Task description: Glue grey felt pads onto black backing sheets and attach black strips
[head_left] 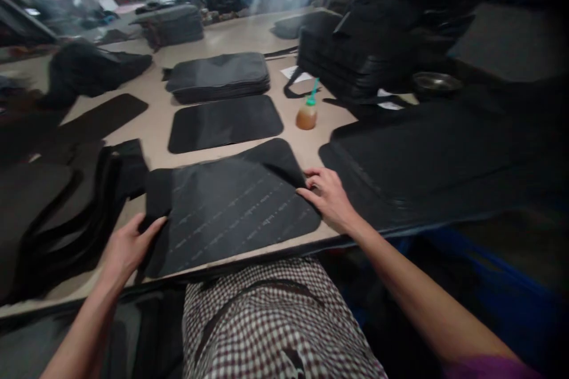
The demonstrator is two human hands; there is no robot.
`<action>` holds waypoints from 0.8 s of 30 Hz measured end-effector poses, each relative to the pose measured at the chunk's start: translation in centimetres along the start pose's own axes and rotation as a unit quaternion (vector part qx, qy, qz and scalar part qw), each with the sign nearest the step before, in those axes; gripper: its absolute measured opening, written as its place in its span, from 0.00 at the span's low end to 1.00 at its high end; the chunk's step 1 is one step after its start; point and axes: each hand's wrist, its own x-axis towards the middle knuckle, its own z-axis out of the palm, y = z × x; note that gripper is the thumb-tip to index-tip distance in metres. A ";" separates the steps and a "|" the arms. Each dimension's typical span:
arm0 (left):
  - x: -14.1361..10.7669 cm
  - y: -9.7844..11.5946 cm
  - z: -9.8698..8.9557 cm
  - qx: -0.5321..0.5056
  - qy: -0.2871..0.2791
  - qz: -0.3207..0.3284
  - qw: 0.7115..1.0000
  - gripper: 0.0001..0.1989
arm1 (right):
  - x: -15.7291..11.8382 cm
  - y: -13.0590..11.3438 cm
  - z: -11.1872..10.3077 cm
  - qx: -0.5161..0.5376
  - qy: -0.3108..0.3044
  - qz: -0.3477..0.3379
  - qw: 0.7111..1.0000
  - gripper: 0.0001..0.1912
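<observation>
A dark fabric panel [240, 207] with rows of pale printed marks lies flat at the table's front edge. Its left edge is between the thumb and fingers of my left hand [128, 246]. At the right edge, my right hand [326, 195] has its thumb on top and its fingers curled at the border. Just behind lies a plain black panel with rounded corners [226, 122], and past that a stack of similar dark panels [220, 76].
A small bottle of amber liquid with a green nozzle [306, 114] stands right of centre. Black fabric [444, 154] covers the right side. Folded dark pieces [57, 207] lie at the left. A black pile [351, 53] rises at the back right.
</observation>
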 end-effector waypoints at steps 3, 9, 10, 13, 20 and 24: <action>0.1 1.5 0.5 -0.010 0.050 0.047 0.998 0.22 | 0.1 1.3 0.7 -0.022 0.011 -0.023 0.999 0.16; 0.5 0.3 0.3 -0.012 0.097 0.117 0.988 0.15 | 0.7 2.8 1.4 -0.037 0.007 -0.043 0.998 0.27; 0.5 0.2 0.4 -0.016 0.096 0.124 0.987 0.15 | 0.6 2.8 1.3 -0.041 0.010 -0.044 0.998 0.28; 0.5 0.0 0.7 -0.023 0.102 0.130 0.986 0.13 | 0.7 2.6 1.3 -0.054 0.014 -0.054 0.997 0.31; 1.0 -0.2 1.4 -0.010 0.123 0.128 0.984 0.13 | 1.0 2.7 1.3 -0.076 0.013 -0.074 0.994 0.33; 1.0 -0.3 1.5 -0.008 0.128 0.127 0.983 0.13 | 1.0 3.0 1.4 -0.073 0.011 -0.075 0.994 0.33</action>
